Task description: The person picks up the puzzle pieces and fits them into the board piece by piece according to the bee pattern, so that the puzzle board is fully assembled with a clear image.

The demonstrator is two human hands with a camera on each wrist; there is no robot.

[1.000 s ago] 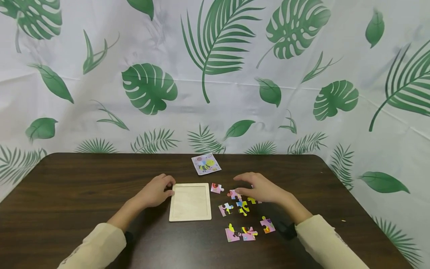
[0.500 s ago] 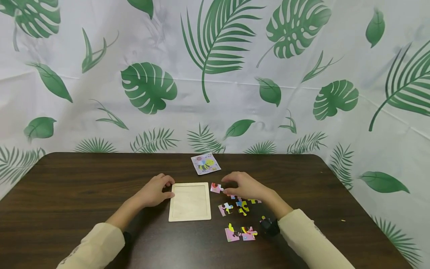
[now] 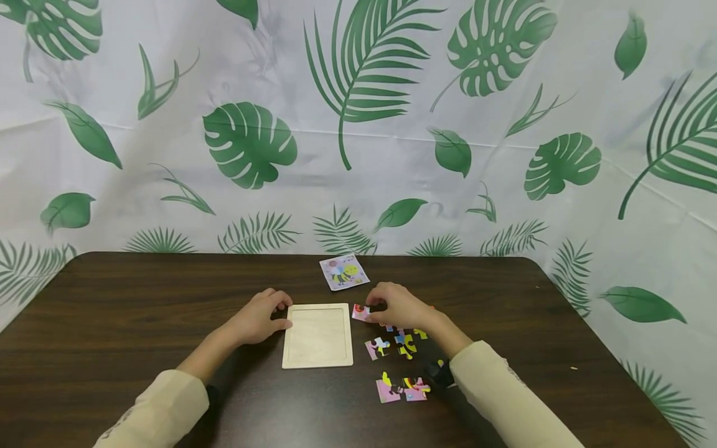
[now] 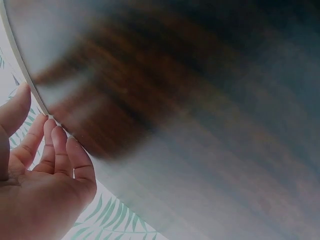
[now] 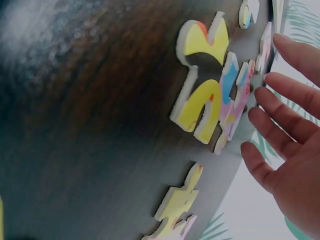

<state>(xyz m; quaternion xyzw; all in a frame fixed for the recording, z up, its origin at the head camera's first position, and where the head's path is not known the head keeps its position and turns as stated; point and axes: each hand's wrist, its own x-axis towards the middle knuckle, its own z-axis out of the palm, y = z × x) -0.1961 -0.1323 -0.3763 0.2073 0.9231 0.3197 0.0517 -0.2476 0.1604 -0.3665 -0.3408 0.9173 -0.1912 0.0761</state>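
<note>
On the table lies a square, shallow wooden puzzle tray (image 3: 317,336). My left hand (image 3: 261,318) holds its upper left corner, thumb at the left side and fingertips at the corner; the left wrist view shows this hand (image 4: 47,175) at the tray's rim. A pink puzzle piece (image 3: 360,312) with a red figure lies just right of the tray. Thumb and index finger of my right hand (image 3: 400,306) are right at this piece, spread apart. In the right wrist view the right hand (image 5: 290,130) is beside several yellow, blue and pink pieces, which it partly hides in the head view.
A picture card (image 3: 344,272) with a bee lies behind the tray. A blue and yellow piece (image 3: 406,346), a pink and white piece (image 3: 376,348) and two pink pieces (image 3: 388,388) lie at right. Behind the dark wooden table (image 3: 168,298) hangs a leaf-print cloth (image 3: 381,186).
My right hand has moved left over the pieces to the pink piece beside the tray, its fingertips now at that piece. The left hand and the tray have stayed in place.
</note>
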